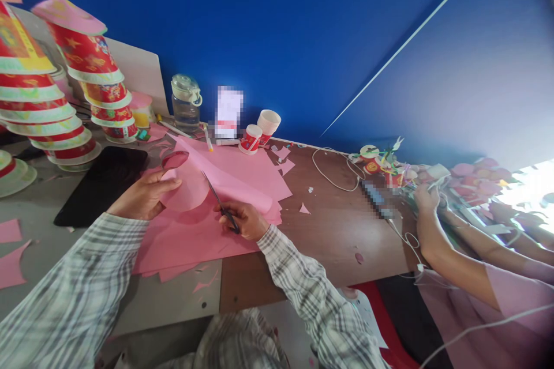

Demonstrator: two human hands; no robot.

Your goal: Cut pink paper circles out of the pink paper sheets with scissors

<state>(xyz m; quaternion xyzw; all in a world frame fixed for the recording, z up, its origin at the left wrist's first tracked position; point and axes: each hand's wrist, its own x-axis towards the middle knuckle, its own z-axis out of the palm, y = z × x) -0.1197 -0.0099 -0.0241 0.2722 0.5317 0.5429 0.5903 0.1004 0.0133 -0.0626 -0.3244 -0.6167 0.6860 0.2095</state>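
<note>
My left hand [142, 196] pinches the edge of a rounded piece of pink paper [186, 187] held just above a stack of pink sheets [208, 230]. My right hand [242, 220] is closed around the handles of dark scissors [219, 202], whose blades point up and left into the pink piece. Both my sleeves are grey plaid. The scissor handles are mostly hidden in my fingers.
Stacks of red paper cups capped with pink cones [86, 63] stand at the far left. A black pad [101, 184], a water bottle [186, 104], two small cups [259, 130] and pink scraps lie around. Another person's arms [437, 230] work at the right among craft clutter and white cables [333, 176].
</note>
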